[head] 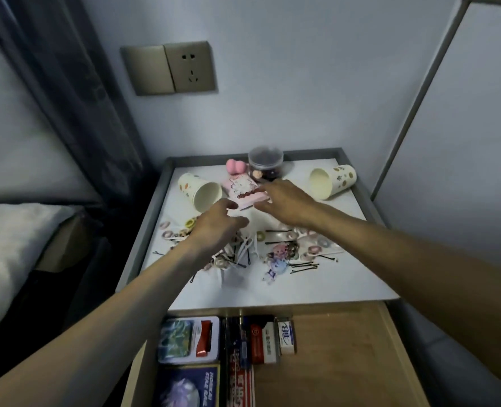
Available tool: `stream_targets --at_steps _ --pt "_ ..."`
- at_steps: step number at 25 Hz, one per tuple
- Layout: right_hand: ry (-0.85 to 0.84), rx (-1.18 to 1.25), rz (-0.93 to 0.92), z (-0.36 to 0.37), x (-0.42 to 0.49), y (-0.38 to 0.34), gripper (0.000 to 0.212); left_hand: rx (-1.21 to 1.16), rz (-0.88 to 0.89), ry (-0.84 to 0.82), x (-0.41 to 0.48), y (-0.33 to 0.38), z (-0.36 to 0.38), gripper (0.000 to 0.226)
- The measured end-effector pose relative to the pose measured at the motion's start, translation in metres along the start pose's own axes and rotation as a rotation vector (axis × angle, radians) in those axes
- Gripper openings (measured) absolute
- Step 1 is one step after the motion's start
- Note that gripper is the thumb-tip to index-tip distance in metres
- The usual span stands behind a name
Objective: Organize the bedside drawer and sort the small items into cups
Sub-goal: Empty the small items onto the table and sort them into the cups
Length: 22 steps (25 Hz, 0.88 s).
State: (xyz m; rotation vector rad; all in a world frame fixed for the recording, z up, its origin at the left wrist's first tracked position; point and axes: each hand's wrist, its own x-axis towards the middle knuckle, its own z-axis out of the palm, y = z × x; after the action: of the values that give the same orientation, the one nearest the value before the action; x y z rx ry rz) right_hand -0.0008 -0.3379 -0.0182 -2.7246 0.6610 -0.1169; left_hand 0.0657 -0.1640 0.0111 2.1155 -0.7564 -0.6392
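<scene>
– Nightstand [302, 289] top: white, grey-rimmed, against a pale wall; bed [14, 245] on the left.
– Cups?
– Left cup [196, 189] and right cup [331, 180], spotted paper, lie tipped at the back. Hair ties [190, 223] and pins [305, 264] are strewn in front.
– Hands?
– Left hand [217, 224] and right hand [284, 201] hold nothing, fingers loose, at the pink packet [243, 190].

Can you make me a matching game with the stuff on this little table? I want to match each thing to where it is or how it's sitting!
Things:
1. pink sponge
2. clear jar
3. left paper cup
4. small white box

Where or how:
A. lying on its side
B. in the open drawer
C. standing upright, dark bits inside
D. just left of the jar

Pairs: 1-D, 2-C, 3-A, 4-B.
</scene>
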Motion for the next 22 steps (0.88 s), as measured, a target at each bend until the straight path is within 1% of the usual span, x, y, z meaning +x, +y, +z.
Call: stream_targets --at_steps 2,4,6,9,12,13,14,16,17,18,19,20,21,22 --pt "0.058 -0.028 0.070 0.011 0.020 -0.006 0.045 -0.176 -0.055 0.010 0.016 0.007 0.005 0.024" --pt "0.103 -0.006 0.148 0.015 0.034 -0.009 0.042 -0.350 -0.096 0.003 0.031 0.015 0.011 0.008" --pt "0.097 0.085 0.225 0.015 0.040 -0.010 0.033 -0.440 -0.126 0.003 0.042 0.020 0.017 0.007" --pt "0.077 0.293 0.341 0.009 0.041 -0.014 0.023 -0.501 -0.195 0.046 0.052 0.024 0.023 0.004" --pt "0.089 0.591 0.406 -0.007 0.028 -0.025 0.002 -0.584 -0.232 0.106 0.056 0.019 0.023 0.012" --pt "0.086 0.688 0.419 -0.013 0.020 -0.027 0.010 -0.629 -0.236 0.115 0.055 0.016 0.023 0.015" --pt "0.058 0.770 0.427 -0.019 0.008 -0.029 0.012 -0.692 -0.231 0.113 0.052 0.012 0.023 0.018" --pt "-0.044 0.883 0.378 -0.029 -0.020 -0.036 0.016 -0.809 -0.190 0.129 0.038 0.008 0.021 0.030" --pt "-0.099 0.906 0.327 -0.034 -0.031 -0.039 0.021 -0.826 -0.162 0.171 0.030 0.007 0.018 0.037" --pt "-0.113 0.910 0.267 -0.039 -0.038 -0.044 0.027 -0.813 -0.132 0.227 0.020 0.005 0.012 0.041" --pt "-0.061 0.858 0.190 -0.043 -0.036 -0.047 0.032 -0.790 -0.100 0.284 0.010 0.003 0.003 0.043" --pt "0.034 0.755 0.120 -0.048 -0.026 -0.051 0.034 -0.777 -0.071 0.326 0.001 0.002 -0.009 0.041" --pt "0.139 0.575 0.051 -0.050 -0.007 -0.052 0.032 -0.776 -0.050 0.342 -0.006 0.001 -0.023 0.036" --pt "0.207 0.324 -0.022 -0.050 0.018 -0.053 0.024 -0.774 -0.039 0.333 -0.011 -0.002 -0.037 0.029"
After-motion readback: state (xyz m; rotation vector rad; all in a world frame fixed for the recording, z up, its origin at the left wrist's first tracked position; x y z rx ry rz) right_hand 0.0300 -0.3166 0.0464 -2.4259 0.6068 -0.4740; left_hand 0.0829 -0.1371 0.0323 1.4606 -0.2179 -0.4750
